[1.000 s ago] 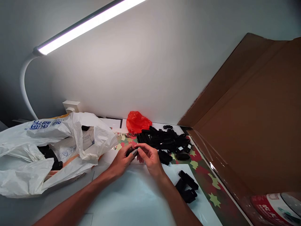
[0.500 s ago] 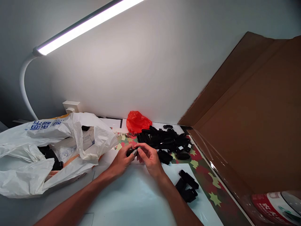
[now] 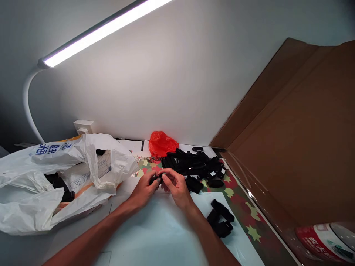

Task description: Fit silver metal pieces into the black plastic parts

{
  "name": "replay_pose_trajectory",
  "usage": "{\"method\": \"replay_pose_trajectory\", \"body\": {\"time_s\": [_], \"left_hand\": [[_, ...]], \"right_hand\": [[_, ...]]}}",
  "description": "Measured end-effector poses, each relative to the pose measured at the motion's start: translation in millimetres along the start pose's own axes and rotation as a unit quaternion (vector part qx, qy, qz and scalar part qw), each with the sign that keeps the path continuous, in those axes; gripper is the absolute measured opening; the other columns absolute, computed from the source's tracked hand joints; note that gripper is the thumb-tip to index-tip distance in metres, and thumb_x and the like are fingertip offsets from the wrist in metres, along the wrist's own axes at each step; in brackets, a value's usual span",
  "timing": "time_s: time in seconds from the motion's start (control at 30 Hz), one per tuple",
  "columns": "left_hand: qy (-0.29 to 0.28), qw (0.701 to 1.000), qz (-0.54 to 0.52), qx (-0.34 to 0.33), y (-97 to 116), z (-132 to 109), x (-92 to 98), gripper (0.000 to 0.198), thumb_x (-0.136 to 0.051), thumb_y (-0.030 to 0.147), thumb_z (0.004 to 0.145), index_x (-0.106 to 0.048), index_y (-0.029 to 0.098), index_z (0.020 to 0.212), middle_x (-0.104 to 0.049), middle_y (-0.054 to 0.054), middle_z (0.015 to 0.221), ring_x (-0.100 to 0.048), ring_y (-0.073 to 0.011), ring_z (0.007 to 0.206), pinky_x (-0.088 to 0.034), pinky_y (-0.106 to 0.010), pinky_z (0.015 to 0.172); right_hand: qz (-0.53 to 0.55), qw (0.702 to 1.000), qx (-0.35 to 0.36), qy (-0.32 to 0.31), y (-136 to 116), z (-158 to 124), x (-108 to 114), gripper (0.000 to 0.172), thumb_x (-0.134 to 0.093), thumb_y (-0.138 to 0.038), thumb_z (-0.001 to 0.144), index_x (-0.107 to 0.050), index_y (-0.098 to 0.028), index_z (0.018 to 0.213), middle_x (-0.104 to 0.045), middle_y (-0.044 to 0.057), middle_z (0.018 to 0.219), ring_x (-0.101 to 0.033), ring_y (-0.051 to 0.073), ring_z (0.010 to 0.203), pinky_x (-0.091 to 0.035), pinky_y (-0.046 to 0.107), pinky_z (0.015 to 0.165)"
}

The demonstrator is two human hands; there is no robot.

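Between my two hands is a small black plastic piece [image 3: 153, 179], mostly covered by fingers, so its exact kind does not show. My left hand [image 3: 144, 187] is closed round it, thumb on top. The fingertips of my right hand [image 3: 177, 186] pinch at its right end, where a tiny part is hidden from me. Just beyond and to the right lies a heap of black plastic pieces [image 3: 191, 162], a few with white squares. Several more black pieces [image 3: 222, 218] form a small group beside my right forearm.
A white plastic bag [image 3: 119, 162] holding black items lies at left. Behind my hands are a red plastic bag [image 3: 162, 143] and small metal bits [image 3: 151, 159]. A cardboard box [image 3: 299, 129] rises at right, with a red-labelled container [image 3: 313, 240] nearby. A lamp [image 3: 108, 33] hangs above.
Both hands stay in nearly the same place, still on the small black piece. The view has shifted very slightly; nothing else visibly moved.
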State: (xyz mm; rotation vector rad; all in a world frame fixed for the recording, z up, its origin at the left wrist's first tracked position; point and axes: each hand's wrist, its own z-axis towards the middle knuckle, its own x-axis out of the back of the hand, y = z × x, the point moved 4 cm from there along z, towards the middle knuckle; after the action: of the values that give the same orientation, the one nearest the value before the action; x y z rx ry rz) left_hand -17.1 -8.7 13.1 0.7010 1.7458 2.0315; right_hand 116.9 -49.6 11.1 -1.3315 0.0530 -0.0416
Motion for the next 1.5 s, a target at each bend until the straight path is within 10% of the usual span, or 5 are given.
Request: {"method": "replay_pose_trajectory", "body": {"time_s": [1.5], "left_hand": [[0.025, 0.998, 0.052, -0.001, 7.8, -0.8, 1.2, 0.028, -0.052, 0.040, 0.091, -0.060, 0.018, 0.076, -0.062, 0.001, 0.069, -0.051, -0.0148, 0.064, -0.036, -0.027, 0.061]], "right_hand": [[-0.047, 0.999, 0.013, 0.000, -0.3, 0.0, -3.6, 0.034, -0.060, -0.053, 0.098, -0.067, -0.021, 0.103, -0.060, -0.002, 0.068, -0.057, 0.014, 0.057, -0.045, 0.024, 0.053]]}}
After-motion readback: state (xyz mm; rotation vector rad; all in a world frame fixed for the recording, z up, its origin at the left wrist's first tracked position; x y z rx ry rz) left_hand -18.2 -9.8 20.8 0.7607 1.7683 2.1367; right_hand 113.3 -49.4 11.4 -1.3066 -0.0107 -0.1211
